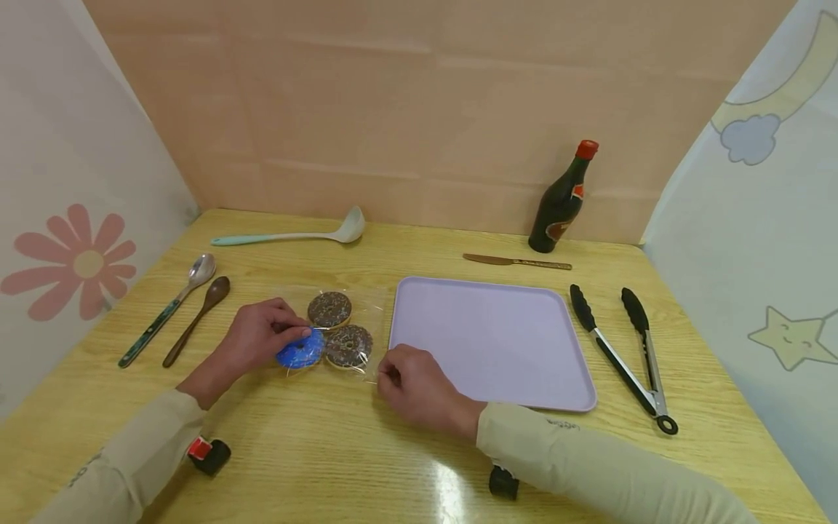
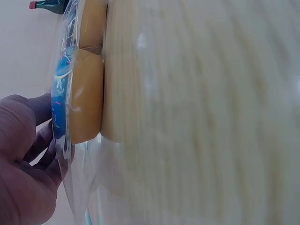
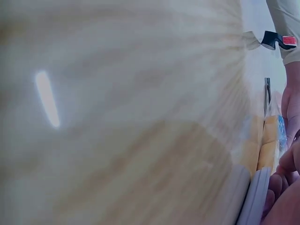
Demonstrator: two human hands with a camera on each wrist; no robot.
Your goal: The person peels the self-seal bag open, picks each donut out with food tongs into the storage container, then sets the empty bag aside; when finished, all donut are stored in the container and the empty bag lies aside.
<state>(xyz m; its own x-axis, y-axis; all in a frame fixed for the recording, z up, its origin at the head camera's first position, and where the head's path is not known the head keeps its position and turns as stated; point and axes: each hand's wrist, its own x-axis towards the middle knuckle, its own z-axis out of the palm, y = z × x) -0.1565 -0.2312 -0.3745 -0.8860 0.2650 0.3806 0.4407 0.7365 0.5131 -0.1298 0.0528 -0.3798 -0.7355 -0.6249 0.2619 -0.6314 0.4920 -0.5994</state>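
Note:
A clear plastic bag (image 1: 374,300) with three toy doughnuts lies on the table. One is a blue doughnut (image 1: 301,351); the others are a brown doughnut (image 1: 329,310) behind it and a second brown doughnut (image 1: 350,346) to its right. My left hand (image 1: 258,336) pinches the film at the bag's left side, its thumb over the blue doughnut. In the left wrist view, the fingers lie against the film beside the doughnut's tan side (image 2: 86,98). My right hand (image 1: 415,386), fingers curled, pinches the bag's near right corner, beside the lilac tray (image 1: 487,342).
A metal spoon (image 1: 166,309) and a wooden spoon (image 1: 199,320) lie left. At the back are a ladle (image 1: 294,236), a knife (image 1: 517,261) and a dark bottle (image 1: 559,200) standing upright. Spread tongs (image 1: 625,364) lie right of the tray. Walls enclose the table's back and sides.

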